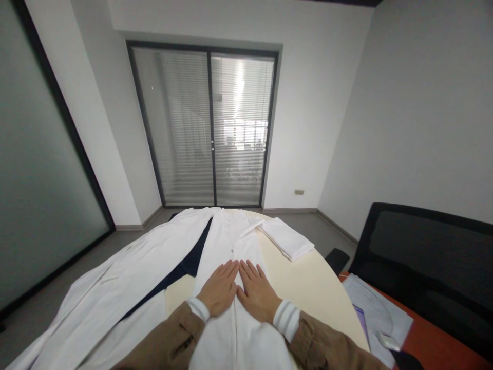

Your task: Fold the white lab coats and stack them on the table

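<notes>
My left hand (220, 288) and my right hand (257, 290) lie flat, side by side, on a white garment (231, 234) spread over the table. Their fingers point away from me and the index fingertips nearly meet. A front seam runs down the cloth between my wrists, and a small button shows just beyond my fingertips. One garment part stretches left and hangs toward the table's near left edge, with dark navy fabric (188, 262) showing in the gap. Beyond my right hand, a neatly folded white cloth (290, 239) rests near the table's far right side.
The round cream table (319, 288) curves around the cloth. On the right stand a black mesh chair (423, 246) and a red-orange surface (435, 336) with papers (373, 300), a white mouse (388, 341) and a purple-edged item (361, 321). Glass doors with blinds (208, 128) close the far wall.
</notes>
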`<state>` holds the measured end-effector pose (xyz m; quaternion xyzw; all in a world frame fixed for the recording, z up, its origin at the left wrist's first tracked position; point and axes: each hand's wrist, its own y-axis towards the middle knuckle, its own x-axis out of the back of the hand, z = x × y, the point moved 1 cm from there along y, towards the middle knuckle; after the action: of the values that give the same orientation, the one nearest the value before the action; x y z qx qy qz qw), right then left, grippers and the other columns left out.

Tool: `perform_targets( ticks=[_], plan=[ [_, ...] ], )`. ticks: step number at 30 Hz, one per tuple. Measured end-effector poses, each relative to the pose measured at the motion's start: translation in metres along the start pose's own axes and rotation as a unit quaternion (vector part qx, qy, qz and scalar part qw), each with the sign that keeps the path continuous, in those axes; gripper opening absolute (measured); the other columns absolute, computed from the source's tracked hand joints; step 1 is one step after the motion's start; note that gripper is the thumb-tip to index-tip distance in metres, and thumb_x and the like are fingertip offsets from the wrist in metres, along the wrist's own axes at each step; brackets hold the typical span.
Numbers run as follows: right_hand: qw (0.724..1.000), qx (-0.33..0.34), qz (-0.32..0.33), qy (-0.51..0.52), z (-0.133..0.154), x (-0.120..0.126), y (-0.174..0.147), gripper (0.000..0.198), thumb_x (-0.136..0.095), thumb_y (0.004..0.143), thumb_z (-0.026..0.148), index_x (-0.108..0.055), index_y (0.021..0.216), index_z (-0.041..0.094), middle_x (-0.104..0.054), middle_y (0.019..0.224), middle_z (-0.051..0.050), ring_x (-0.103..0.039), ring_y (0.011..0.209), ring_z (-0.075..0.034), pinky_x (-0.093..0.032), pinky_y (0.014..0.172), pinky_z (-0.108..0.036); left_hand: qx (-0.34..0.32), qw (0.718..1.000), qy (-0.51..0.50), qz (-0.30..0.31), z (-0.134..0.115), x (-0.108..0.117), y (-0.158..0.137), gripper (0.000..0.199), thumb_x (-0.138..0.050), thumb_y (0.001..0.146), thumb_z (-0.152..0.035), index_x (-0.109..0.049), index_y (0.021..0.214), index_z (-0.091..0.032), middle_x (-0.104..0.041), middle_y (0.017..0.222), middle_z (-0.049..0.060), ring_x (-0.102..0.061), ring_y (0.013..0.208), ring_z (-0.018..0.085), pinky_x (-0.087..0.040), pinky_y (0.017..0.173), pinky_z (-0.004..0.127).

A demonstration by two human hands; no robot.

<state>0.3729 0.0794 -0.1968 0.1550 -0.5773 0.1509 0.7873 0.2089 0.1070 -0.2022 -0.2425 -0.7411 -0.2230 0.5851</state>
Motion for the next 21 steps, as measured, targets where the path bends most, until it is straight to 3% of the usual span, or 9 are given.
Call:
perform_targets(
  ticks=[4, 10, 14, 18, 21],
  plan=[
    [0.997, 0.070, 0.026, -0.002, 0.011, 0.005, -0.028, 0.074, -0.037, 0.096, 0.049, -0.014, 0.156, 0.013, -0.010, 0.161, -0.014, -0.007, 0.149, -0.033, -0.008, 0.120, -0.056, -0.001, 1.000, 0.009, -0.005, -0.001, -0.002, -0.003, 0.057, -0.025, 0.097, -0.024, -0.028, 0.152, -0.008, -0.023, 0.160, 0.011, -0.015, 0.149, 0.022, -0.018, 0.121, 0.043],
    [0.976, 0.211, 0.049, -0.014, 0.025, 0.010, -0.069, 0.091, -0.053, 0.089, 0.052, -0.006, 0.157, 0.013, -0.014, 0.161, -0.016, -0.010, 0.149, -0.032, -0.011, 0.121, -0.053, 0.001, 1.000, 0.006, -0.006, -0.003, 0.001, -0.005, 0.056, -0.017, 0.101, -0.032, -0.027, 0.153, -0.013, -0.024, 0.160, 0.009, -0.017, 0.149, 0.020, -0.020, 0.121, 0.041],
    [0.947, 0.298, -0.027, -0.112, 0.029, -0.017, -0.080, 0.066, -0.046, 0.098, 0.032, -0.021, 0.154, 0.009, -0.029, 0.156, -0.019, -0.030, 0.144, -0.033, -0.032, 0.114, -0.051, 0.008, 1.000, 0.004, -0.003, -0.005, 0.002, -0.004, 0.057, -0.018, 0.101, -0.034, -0.027, 0.153, -0.011, -0.025, 0.160, 0.009, -0.018, 0.148, 0.020, -0.019, 0.121, 0.040],
    [0.890, 0.393, -0.143, -0.185, 0.026, -0.052, -0.086, 0.044, -0.043, 0.100, 0.024, -0.042, 0.143, 0.014, -0.047, 0.148, -0.009, -0.048, 0.132, -0.028, -0.044, 0.106, -0.044, 0.007, 1.000, 0.002, 0.019, -0.006, 0.002, -0.009, 0.062, -0.030, 0.098, -0.036, -0.025, 0.153, -0.010, -0.020, 0.161, 0.011, -0.015, 0.149, 0.024, -0.018, 0.121, 0.043],
    [0.879, 0.429, -0.119, -0.170, 0.023, -0.068, -0.092, 0.043, -0.046, 0.100, 0.026, -0.043, 0.143, 0.023, -0.045, 0.150, -0.004, -0.048, 0.133, -0.024, -0.046, 0.105, -0.039, -0.005, 0.999, 0.001, 0.038, -0.011, 0.011, -0.015, 0.066, -0.040, 0.094, -0.042, -0.030, 0.151, -0.011, -0.025, 0.160, 0.013, -0.020, 0.148, 0.029, -0.024, 0.118, 0.047]
  ],
)
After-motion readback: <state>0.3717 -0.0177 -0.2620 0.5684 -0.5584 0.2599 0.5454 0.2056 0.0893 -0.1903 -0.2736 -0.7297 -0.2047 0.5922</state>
